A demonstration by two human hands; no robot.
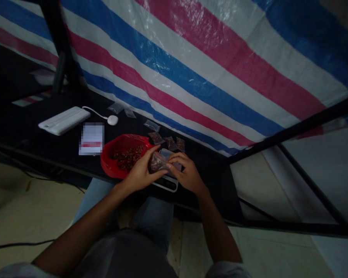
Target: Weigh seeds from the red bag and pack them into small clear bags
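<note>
My left hand [143, 170] is closed round the left side of a small clear plastic bag [157, 162] with brown bits inside. At the bag's right end, my right hand [186, 172] pinches the plastic between its thumb and fingers. The bag is over a small white scale [169, 184], whose top is mostly covered by my hands. Just left of them, a red plastic bag [108, 160] lies spread like a bowl, with loose brown pieces [129, 156] in it.
Several small filled bags [170, 143] lie behind the scale, and flat clear bags [116, 107] sit farther left. A white power bank [65, 120], a cabled white round device [113, 120] and a blurred packet [92, 138] are on the black table [208, 170]. Striped sheeting [168, 73] hangs behind.
</note>
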